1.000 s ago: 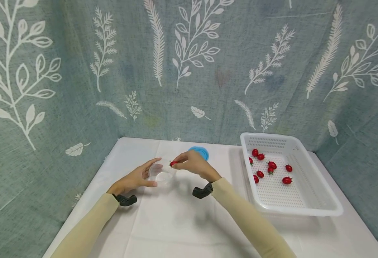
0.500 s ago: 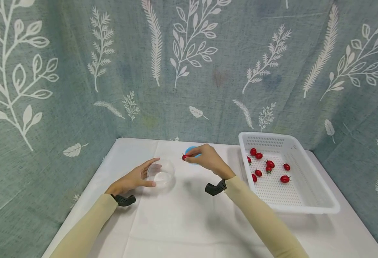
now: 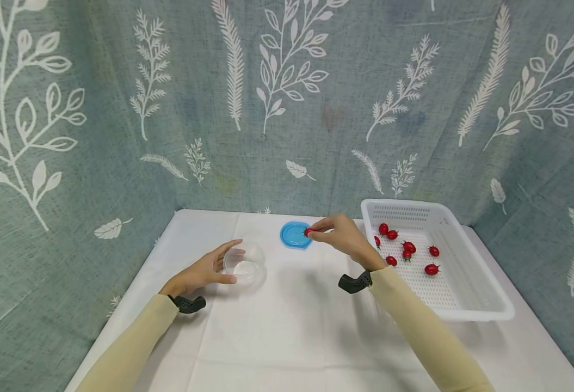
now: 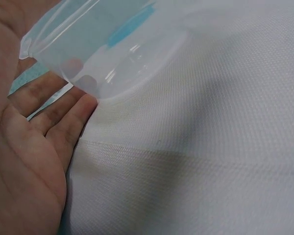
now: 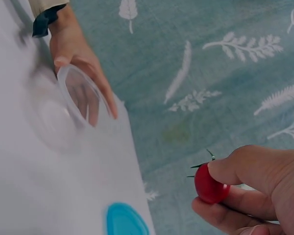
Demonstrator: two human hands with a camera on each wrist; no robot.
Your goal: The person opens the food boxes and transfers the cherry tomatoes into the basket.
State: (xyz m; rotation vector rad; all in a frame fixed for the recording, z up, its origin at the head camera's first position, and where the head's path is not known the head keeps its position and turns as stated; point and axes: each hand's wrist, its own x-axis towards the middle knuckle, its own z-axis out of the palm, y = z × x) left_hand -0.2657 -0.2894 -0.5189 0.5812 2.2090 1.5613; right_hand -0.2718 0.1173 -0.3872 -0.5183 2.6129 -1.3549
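**Tomato carried away from the bowl**

Tomato (image 3: 308, 232) is pinched in my right hand (image 3: 340, 237), which has swung from the bowl (image 3: 245, 262) rim out over the blue lid (image 3: 294, 235), so nothing went in. My left hand (image 3: 203, 271) cups the bowl, fingers relaxed. Beyond my right, the basket (image 3: 482, 294) holds more tomatoes.

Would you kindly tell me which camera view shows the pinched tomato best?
The right wrist view: the tomato fills the frame, stem visible, pinched by the right hand. The head view shows a small red dot; the left wrist view shows none.
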